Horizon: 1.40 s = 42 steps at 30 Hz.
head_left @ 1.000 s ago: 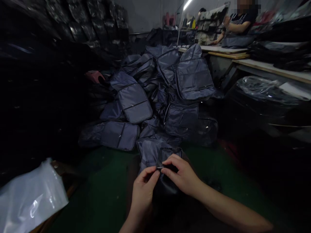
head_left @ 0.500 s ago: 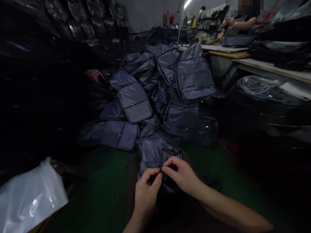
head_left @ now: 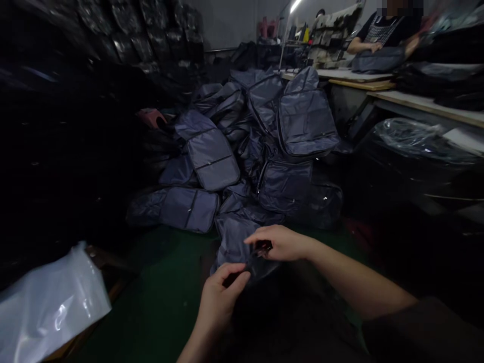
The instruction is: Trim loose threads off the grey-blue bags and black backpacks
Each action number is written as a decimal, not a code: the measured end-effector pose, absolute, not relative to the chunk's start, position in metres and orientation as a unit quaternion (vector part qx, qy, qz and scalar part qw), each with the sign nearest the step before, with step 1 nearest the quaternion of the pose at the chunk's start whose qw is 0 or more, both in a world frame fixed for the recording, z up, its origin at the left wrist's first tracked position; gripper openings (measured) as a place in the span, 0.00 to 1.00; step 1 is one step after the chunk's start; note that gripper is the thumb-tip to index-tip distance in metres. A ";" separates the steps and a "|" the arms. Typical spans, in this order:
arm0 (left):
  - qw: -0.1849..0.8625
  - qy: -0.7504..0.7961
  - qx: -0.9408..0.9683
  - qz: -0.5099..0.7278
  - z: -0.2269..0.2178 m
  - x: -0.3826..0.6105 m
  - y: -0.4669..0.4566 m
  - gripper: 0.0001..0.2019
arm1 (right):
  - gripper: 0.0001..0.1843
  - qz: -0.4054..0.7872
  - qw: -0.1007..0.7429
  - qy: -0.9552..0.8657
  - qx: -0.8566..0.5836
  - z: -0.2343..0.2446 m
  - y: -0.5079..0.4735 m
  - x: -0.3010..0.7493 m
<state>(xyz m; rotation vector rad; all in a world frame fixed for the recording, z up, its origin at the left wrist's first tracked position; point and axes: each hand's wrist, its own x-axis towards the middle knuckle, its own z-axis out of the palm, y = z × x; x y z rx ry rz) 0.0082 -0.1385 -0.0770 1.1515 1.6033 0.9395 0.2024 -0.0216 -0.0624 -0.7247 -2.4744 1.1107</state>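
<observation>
A backpack with grey-blue lining [head_left: 236, 234] lies in front of me, its nearer part dark and hard to make out. My left hand [head_left: 223, 292] is at its near side, with thumb and forefinger pinched at a dark bit of the bag. Above and to the right, my right hand [head_left: 285, 243] is over the bag, its forefinger stretched to the left. Under its curled fingers is a small, dark, shiny thing [head_left: 261, 250], blurred, perhaps a small cutting tool.
A heap of similar backpacks [head_left: 214, 159] fills the floor ahead. Clear plastic bags [head_left: 56, 302] lie at lower left on a wooden edge. On the right stands a worktable [head_left: 427, 107], where another person [head_left: 389, 35] handles a grey bag. Wrapped bundles [head_left: 124, 20] are stacked at back left.
My right hand has parted from my left, moving up, and its forefinger has stretched out. My left hand has shifted slightly down and left. The other person's hands have come down to the grey bag.
</observation>
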 end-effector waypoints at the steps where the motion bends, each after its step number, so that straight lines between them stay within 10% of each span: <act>1: 0.429 0.664 0.486 0.372 -0.077 0.004 -0.138 0.12 | 0.21 0.363 0.149 -0.886 -0.249 -0.062 -0.022 0.202; 8: 0.259 0.737 0.493 0.382 -0.083 0.002 -0.131 0.09 | 0.15 0.344 0.262 -0.846 -0.312 -0.070 -0.072 0.180; 16: 0.489 0.652 0.312 0.488 -0.086 0.014 -0.124 0.17 | 0.11 0.451 0.372 -0.702 -0.406 -0.078 -0.097 0.156; 25: 0.533 0.615 0.285 0.506 -0.093 0.008 -0.126 0.19 | 0.15 0.643 0.287 -0.608 -0.366 -0.063 -0.098 0.161; 33: 0.487 0.639 0.377 0.460 -0.083 0.004 -0.133 0.16 | 0.09 0.470 0.318 -0.715 -0.409 -0.071 -0.066 0.181; 42: 0.515 0.629 0.301 0.499 -0.090 0.006 -0.133 0.17 | 0.04 0.566 0.254 -0.694 -0.366 -0.104 -0.100 0.174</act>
